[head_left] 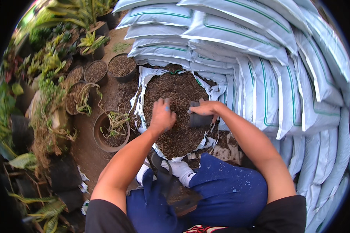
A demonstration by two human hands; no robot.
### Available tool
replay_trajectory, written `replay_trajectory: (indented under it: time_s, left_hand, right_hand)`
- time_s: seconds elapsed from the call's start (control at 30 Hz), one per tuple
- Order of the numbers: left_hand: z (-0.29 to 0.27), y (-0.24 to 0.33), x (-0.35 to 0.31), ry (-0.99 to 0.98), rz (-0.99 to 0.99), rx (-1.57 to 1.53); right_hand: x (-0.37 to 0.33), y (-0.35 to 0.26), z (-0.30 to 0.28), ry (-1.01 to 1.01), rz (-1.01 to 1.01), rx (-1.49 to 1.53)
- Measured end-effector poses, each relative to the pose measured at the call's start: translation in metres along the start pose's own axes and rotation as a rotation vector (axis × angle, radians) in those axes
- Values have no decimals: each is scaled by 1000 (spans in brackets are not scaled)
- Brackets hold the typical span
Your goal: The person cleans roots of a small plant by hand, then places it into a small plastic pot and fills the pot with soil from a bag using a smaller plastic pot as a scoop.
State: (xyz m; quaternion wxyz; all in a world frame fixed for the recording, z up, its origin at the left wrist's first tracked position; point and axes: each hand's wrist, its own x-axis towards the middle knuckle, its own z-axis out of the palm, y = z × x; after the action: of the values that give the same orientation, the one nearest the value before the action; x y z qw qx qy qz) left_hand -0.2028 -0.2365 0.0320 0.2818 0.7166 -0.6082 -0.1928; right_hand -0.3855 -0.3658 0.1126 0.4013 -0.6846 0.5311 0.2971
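An opened white plastic bag (138,112) with a ragged, turned-down rim stands before me, full of dark brown potting mix (175,136). Over the left part of the mix is my left hand (163,115), its fingers curled down and slightly blurred; whatever they may hold is hidden. My right hand (209,108) grips a small black nursery bag (200,119), thumb on its near side, above the right part of the mix. The nursery bag lies tilted toward my left hand, and its inside does not show.
White sacks with green lines (241,35) are stacked high ahead and to the right. On the left stand filled black pots (122,68), a brown pot (112,132) with a drooping plant, and many leafy plants (50,73). My knees (229,186) are close below the opened bag.
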Motion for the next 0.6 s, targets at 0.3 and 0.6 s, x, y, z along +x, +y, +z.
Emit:
replay_trajectory:
  time_s: [0.3, 0.6]
  left_hand:
    - [7, -34, 12, -22, -178, -62]
    - [47, -17, 23, -72, -251, -186]
  right_hand:
    - [2, -4, -15, -137, 33, 28]
    - [17, 15, -11, 14, -110, 225]
